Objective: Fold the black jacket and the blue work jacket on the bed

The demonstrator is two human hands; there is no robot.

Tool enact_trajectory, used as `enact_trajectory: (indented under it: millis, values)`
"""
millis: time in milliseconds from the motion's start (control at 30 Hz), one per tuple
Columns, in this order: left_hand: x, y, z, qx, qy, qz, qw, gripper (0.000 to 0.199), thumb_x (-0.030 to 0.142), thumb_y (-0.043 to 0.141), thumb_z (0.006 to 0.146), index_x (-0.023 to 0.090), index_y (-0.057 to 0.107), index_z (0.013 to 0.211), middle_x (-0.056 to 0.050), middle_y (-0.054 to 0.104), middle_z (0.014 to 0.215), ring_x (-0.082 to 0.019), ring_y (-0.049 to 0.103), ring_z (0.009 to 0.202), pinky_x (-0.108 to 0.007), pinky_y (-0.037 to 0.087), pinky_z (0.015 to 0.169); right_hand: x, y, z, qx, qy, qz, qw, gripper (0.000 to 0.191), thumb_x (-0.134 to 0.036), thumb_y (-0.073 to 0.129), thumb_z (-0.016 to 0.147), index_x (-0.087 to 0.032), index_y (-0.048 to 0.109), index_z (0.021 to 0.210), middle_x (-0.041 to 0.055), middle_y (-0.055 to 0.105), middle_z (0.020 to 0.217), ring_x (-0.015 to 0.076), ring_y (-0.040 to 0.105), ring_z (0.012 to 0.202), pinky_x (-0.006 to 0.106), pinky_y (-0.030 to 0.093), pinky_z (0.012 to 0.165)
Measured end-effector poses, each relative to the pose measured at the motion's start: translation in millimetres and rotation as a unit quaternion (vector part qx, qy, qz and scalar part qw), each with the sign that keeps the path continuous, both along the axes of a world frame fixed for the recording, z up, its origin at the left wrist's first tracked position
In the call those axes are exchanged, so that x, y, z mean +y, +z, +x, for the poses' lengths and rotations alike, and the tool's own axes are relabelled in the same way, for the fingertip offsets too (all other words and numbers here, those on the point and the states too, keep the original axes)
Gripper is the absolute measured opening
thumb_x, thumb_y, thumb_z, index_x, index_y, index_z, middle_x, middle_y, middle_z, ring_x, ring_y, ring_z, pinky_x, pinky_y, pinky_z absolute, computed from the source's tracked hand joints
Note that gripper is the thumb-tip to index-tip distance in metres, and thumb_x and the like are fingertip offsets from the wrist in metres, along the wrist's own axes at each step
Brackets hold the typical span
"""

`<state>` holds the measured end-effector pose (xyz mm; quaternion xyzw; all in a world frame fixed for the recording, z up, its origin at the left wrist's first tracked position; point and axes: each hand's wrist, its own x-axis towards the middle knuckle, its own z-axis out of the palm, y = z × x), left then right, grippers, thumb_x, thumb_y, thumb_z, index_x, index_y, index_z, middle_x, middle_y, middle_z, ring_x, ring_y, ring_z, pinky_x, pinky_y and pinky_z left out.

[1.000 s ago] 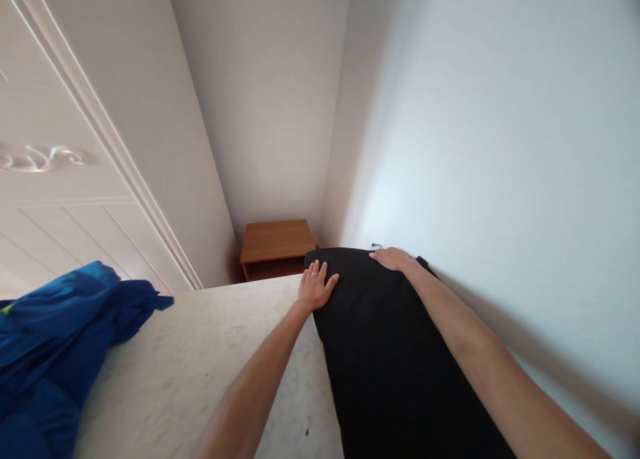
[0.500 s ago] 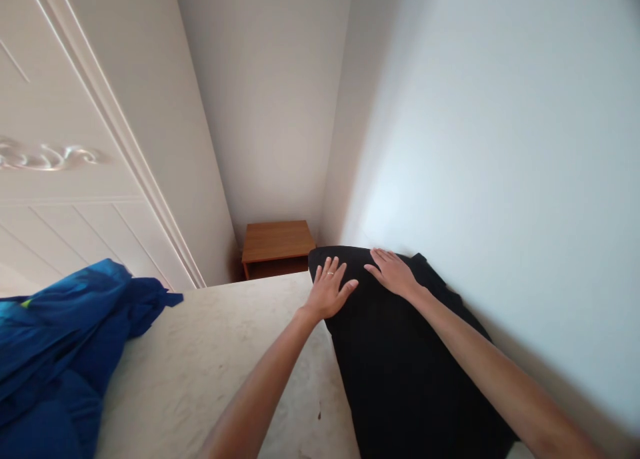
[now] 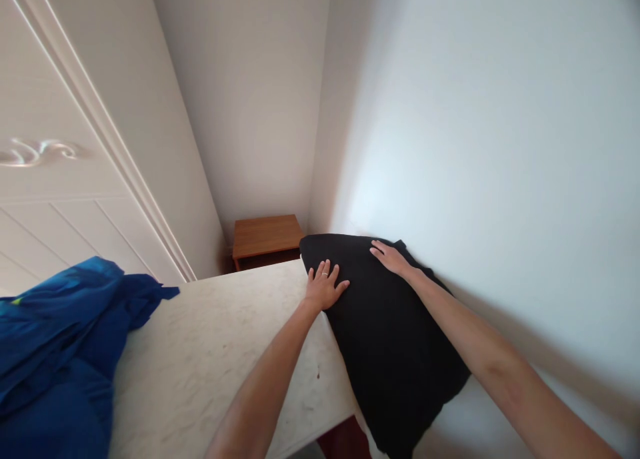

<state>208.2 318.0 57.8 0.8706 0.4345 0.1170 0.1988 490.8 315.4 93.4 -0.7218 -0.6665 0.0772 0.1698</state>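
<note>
A black cloth garment [image 3: 385,332] lies spread along the right side of a pale, marble-patterned surface [image 3: 215,345], its near part hanging past the edge. My left hand [image 3: 324,287] rests flat on the garment's left border with fingers spread, a ring on one finger. Farther right, my right hand [image 3: 391,257] lies palm down near the garment's far right edge, fingers stretched out. Neither hand grips the cloth. What kind of garment it is I cannot tell.
A crumpled blue garment [image 3: 65,352] lies on the left of the surface. Beyond the far edge stands a low brown wooden cabinet [image 3: 267,234]. A white wall [image 3: 475,145] borders the right, and a white panelled wardrobe [image 3: 115,125] rises at the left.
Both hands remain flat on the black garment; the left has slid slightly toward me. The view has shifted, now showing the near edge of the surface and the garment's lower end.
</note>
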Motion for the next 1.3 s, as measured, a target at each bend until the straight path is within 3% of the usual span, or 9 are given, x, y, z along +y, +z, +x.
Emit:
enact_trajectory:
  millis: [167, 300, 433, 600, 733, 867, 1033, 1167, 1300]
  values:
    - [-23, 19.4, 1, -0.014, -0.025, 0.045, 0.999, 0.078, 0.064, 0.026, 0.097, 0.009, 0.044, 0.148, -0.022, 0.026, 0.16, -0.035, 0.014, 0.152, -0.056, 0.011, 0.121, -25, 6.6, 10, -0.064, 0.029, 0.058, 0.996, 0.063, -0.054, 0.035, 0.1, -0.013, 0.047, 0.147, 0.0114, 0.041, 0.155, 0.0253, 0.033, 0.146, 0.041, 0.026, 0.122]
    - [-51, 6.5, 3, -0.074, -0.136, 0.094, 0.983, 0.072, 0.065, 0.022, 0.098, 0.02, 0.039, 0.152, -0.011, 0.031, 0.161, -0.026, 0.019, 0.151, -0.048, 0.008, 0.123, -32, -8.9, 34, -0.077, 0.027, 0.015, 0.997, 0.058, -0.046, 0.034, 0.1, -0.012, 0.051, 0.144, 0.0117, 0.046, 0.151, 0.0244, 0.03, 0.147, 0.042, 0.022, 0.123]
    - [-62, -8.2, 7, -0.068, -0.134, 0.115, 0.982, 0.071, 0.063, 0.021, 0.099, 0.02, 0.038, 0.152, -0.012, 0.033, 0.16, -0.025, 0.024, 0.15, -0.049, 0.006, 0.123, -30, -26.9, 44, -0.059, 0.04, 0.04, 0.997, 0.057, -0.043, 0.03, 0.101, -0.013, 0.053, 0.143, 0.0096, 0.047, 0.151, 0.0217, 0.033, 0.146, 0.04, 0.023, 0.123]
    - [-61, -10.5, 11, -0.062, -0.123, 0.133, 0.981, 0.07, 0.064, 0.022, 0.099, 0.021, 0.041, 0.151, -0.011, 0.035, 0.159, -0.025, 0.026, 0.15, -0.049, 0.008, 0.124, -29, -36.4, 49, -0.038, 0.049, 0.081, 0.995, 0.059, -0.045, 0.028, 0.1, -0.012, 0.055, 0.141, 0.01, 0.05, 0.148, 0.0221, 0.038, 0.143, 0.04, 0.025, 0.123]
    - [-67, -15.3, 4, -0.097, -0.065, 0.12, 0.986, 0.065, 0.06, 0.022, 0.1, 0.023, 0.048, 0.147, -0.008, 0.04, 0.157, -0.024, 0.025, 0.15, -0.049, 0.006, 0.124, -27, -33.4, 51, -0.033, 0.041, 0.067, 0.996, 0.061, -0.05, 0.026, 0.099, -0.017, 0.056, 0.14, 0.0084, 0.052, 0.147, 0.0253, 0.039, 0.143, 0.046, 0.026, 0.122]
    - [-81, -25.5, -11, -0.174, 0.102, 0.025, 0.979, 0.072, 0.059, 0.023, 0.1, 0.012, 0.039, 0.151, -0.015, 0.025, 0.163, -0.027, 0.014, 0.152, -0.045, 0.015, 0.124, -31, -24.0, 25, -0.018, 0.024, 0.043, 0.999, 0.07, -0.057, 0.026, 0.098, -0.012, 0.045, 0.148, 0.0129, 0.043, 0.153, 0.0288, 0.032, 0.146, 0.049, 0.023, 0.123]
    - [-102, -31.0, 1, -0.271, 0.193, -0.076, 0.94, 0.085, 0.062, 0.035, 0.095, 0.003, 0.021, 0.155, -0.023, 0.012, 0.164, -0.03, 0.011, 0.152, -0.044, 0.017, 0.123, -54, -20.7, -13, -0.055, 0.114, 0.07, 0.99, 0.069, -0.062, 0.028, 0.099, -0.023, 0.034, 0.155, 0.0063, 0.032, 0.16, 0.0256, 0.023, 0.15, 0.049, 0.016, 0.124]
    - [-108, -29.0, 22, -0.305, 0.217, -0.073, 0.924, 0.082, 0.054, 0.038, 0.096, 0.0, 0.02, 0.155, -0.025, 0.008, 0.164, -0.029, 0.007, 0.153, -0.042, 0.013, 0.124, -69, -28.3, 8, -0.062, 0.088, 0.007, 0.994, 0.072, -0.066, 0.025, 0.098, -0.02, 0.041, 0.152, 0.0095, 0.035, 0.158, 0.0258, 0.024, 0.15, 0.051, 0.014, 0.124]
    - [-107, -26.7, 32, -0.307, 0.218, -0.083, 0.923, 0.079, 0.052, 0.037, 0.096, 0.002, 0.022, 0.155, -0.023, 0.01, 0.164, -0.029, 0.008, 0.153, -0.041, 0.011, 0.124, -69, -37.4, 40, -0.036, 0.094, 0.019, 0.995, 0.074, -0.066, 0.024, 0.098, -0.018, 0.041, 0.152, 0.0095, 0.034, 0.159, 0.0227, 0.024, 0.15, 0.046, 0.016, 0.124]
